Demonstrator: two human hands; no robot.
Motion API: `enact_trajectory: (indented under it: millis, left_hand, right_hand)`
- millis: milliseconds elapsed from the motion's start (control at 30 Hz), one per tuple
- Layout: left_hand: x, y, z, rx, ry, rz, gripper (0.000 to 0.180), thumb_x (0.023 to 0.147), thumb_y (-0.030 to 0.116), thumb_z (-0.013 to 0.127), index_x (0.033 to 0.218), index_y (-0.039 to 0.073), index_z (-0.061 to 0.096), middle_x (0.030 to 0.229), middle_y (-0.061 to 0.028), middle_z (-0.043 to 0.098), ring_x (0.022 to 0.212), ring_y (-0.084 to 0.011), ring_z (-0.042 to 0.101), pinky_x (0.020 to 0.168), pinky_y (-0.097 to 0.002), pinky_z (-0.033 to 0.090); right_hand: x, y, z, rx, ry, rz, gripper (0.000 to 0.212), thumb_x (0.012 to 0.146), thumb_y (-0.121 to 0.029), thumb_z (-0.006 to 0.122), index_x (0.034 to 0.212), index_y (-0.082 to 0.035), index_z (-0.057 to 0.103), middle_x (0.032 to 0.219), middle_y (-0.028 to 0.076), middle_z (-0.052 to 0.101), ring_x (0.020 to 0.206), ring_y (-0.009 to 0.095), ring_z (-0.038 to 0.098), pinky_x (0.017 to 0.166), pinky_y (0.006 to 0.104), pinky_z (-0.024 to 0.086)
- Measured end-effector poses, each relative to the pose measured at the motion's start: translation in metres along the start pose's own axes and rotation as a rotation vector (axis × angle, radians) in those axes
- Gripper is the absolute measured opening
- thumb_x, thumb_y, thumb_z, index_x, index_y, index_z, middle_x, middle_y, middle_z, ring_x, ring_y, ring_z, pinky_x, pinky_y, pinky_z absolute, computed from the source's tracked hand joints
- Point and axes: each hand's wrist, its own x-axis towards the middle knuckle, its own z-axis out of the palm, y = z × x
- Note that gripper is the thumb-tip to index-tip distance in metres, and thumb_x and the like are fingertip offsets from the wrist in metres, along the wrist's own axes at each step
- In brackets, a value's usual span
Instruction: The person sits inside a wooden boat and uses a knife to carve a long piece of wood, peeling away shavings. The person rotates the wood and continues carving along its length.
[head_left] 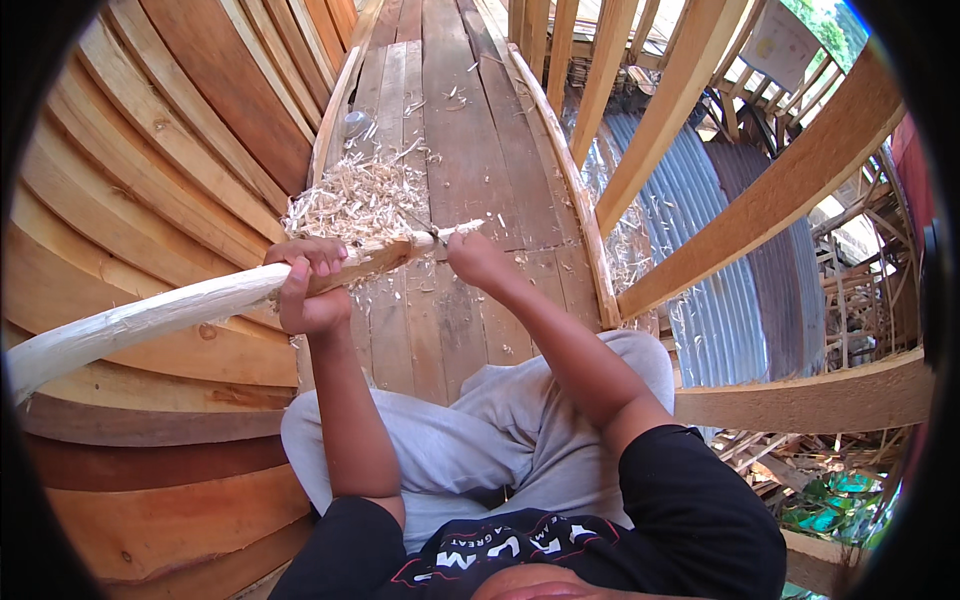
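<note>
A long pale pole, stripped of its bark, slants from the far left up to the middle of the picture. My left hand is wrapped round it, thumb upward. Beyond that hand the pole's wood is browner and cut thinner toward its tip. At the tip my right hand is closed. A thin dark strip that looks like a knife blade crosses the pole beside my right fingers; its handle is hidden in the hand. Curled wood shavings lie heaped on the floor just past my hands.
I sit cross-legged on a plank floor. A wall of overlapping boards stands close on the left. Slanted railing slats run along the right, with corrugated metal sheets below. A small round greyish object lies beyond the shavings.
</note>
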Motion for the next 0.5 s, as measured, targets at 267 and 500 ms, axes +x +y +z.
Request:
enact_trajectory:
  millis: [267,500]
  left_hand:
    - [0.005,-0.003,0.001,0.018,-0.005,0.007,0.012,0.076,0.015,0.055,0.079,0.008,0.046,0.062,-0.0069,0.045,0.058,-0.0186,0.045,0.063,-0.038,0.042]
    - [0.001,0.0,0.002,0.002,-0.063,0.012,0.012,0.076,0.015,0.055,0.08,0.007,0.046,0.063,-0.0077,0.046,0.058,-0.0186,0.045,0.064,-0.038,0.043]
  right_hand:
    - [0.012,0.014,-0.001,-0.032,0.073,0.086,0.056,0.091,-0.036,0.031,0.104,0.008,0.063,0.111,0.031,0.06,0.107,0.043,0.058,0.095,0.0479,0.043]
    - [-0.011,-0.024,-0.007,-0.046,-0.036,0.038,0.057,0.091,-0.035,0.03,0.11,0.009,0.061,0.117,0.031,0.057,0.112,0.043,0.055,0.098,0.0467,0.041]
